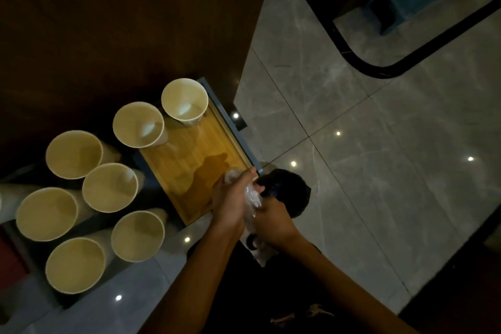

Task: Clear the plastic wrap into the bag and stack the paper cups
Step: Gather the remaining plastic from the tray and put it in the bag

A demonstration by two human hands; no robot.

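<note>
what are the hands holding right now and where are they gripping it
Both hands hold crumpled clear plastic wrap. The left hand grips its upper end, the right hand its lower part, beside the black bag.

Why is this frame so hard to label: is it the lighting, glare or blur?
Head view: dim overall, so the black bag nearly merges with the shadow; small ceiling-light reflections dot the glossy floor; the plastic wrap between left hand and right hand looks soft; wide-angle bending curves the edges.
</note>
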